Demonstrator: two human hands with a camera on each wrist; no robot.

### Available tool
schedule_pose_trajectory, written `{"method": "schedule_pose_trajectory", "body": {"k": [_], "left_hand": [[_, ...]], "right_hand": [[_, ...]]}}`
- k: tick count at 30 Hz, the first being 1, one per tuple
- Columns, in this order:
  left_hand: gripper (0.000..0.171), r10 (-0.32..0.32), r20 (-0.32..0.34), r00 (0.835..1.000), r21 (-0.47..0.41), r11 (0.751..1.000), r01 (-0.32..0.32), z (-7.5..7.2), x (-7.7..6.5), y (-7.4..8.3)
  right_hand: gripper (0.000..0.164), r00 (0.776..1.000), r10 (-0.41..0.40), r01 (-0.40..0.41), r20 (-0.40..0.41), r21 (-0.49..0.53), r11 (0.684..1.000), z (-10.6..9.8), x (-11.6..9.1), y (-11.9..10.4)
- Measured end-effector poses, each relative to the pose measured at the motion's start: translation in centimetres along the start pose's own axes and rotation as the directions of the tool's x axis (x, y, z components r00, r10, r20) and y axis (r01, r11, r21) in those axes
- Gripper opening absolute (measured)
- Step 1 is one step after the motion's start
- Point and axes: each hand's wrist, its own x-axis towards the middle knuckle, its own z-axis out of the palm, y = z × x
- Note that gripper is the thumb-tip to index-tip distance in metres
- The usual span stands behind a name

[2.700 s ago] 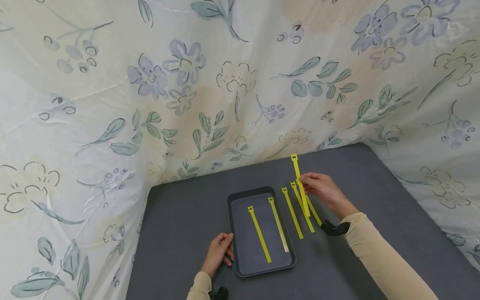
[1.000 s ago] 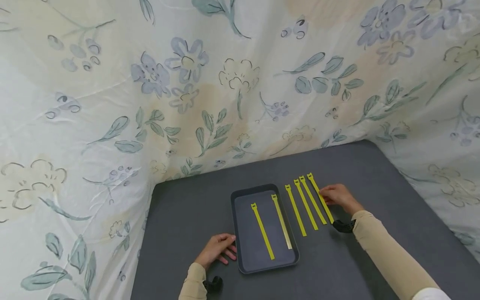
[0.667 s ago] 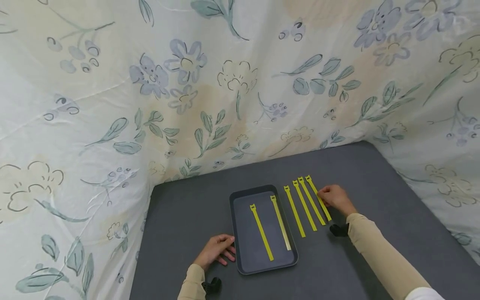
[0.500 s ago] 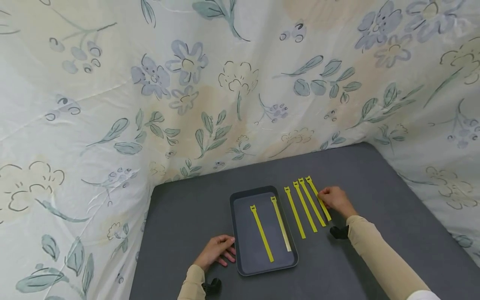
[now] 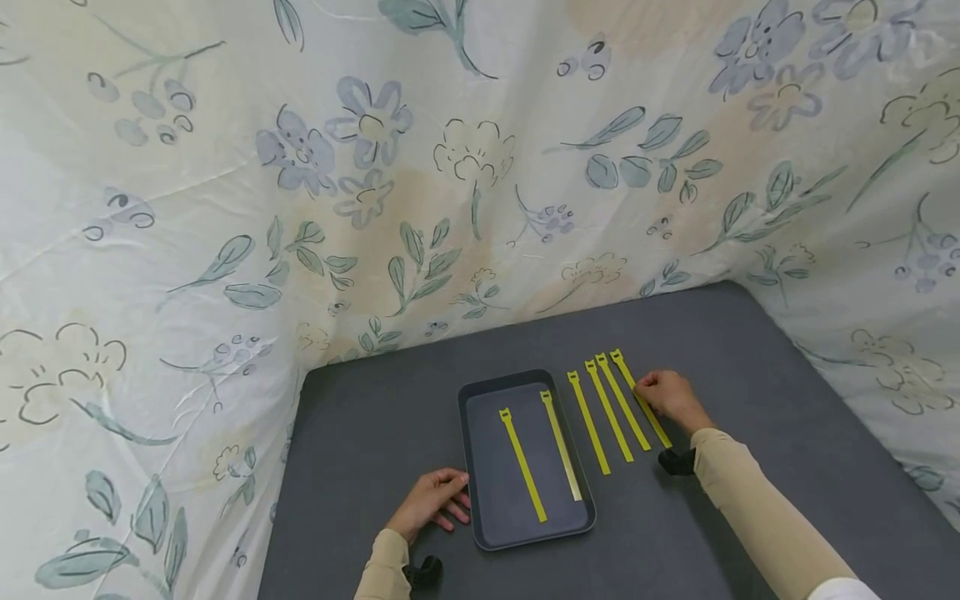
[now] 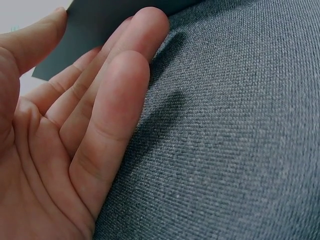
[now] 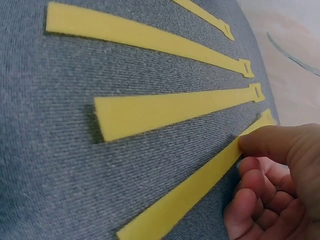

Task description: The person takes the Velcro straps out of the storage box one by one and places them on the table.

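Note:
My right hand (image 5: 673, 397) pinches the rightmost yellow hook-and-loop cable tie (image 7: 192, 187) at mid-length, thumb on top and the other fingers curled. This tie lies along the dark cloth, its slotted head pointing away. Left of it, three more yellow ties lie side by side, among them one cable tie (image 5: 626, 404) close by. At the left side of the dark tray (image 5: 468, 467), my left hand (image 5: 431, 500) rests with relaxed fingers, its thumb tip at the rim. Inside the tray are two ties, a left tie (image 5: 523, 467) and a right tie (image 5: 561, 446).
Dark grey cloth (image 5: 367, 425) covers the table under everything. A floral curtain (image 5: 480, 208) hangs behind the table and along both sides. Each wrist carries a small black device, such as the right wrist device (image 5: 677, 462).
The tie that my right hand held raised over the others now lies at the right end of the row. The ties beside the tray are spread apart. My left hand stays by the tray.

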Motion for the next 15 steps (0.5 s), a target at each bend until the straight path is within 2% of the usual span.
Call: {"method": "schedule_pose_trajectory", "body": {"k": [8, 15], "left_hand": [[0.052, 0.015, 0.006, 1.000, -0.017, 1.000, -0.015, 0.04, 0.07, -0.15], [0.054, 0.015, 0.002, 1.000, -0.011, 1.000, -0.015, -0.09, 0.06, 0.04]], "right_hand": [[0.023, 1.000, 0.016, -0.016, -0.011, -0.013, 1.000, 0.15, -0.06, -0.04], [0.034, 0.997, 0.071, -0.071, -0.019, 0.012, 0.997, 0.31, 0.19, -0.04]]}}
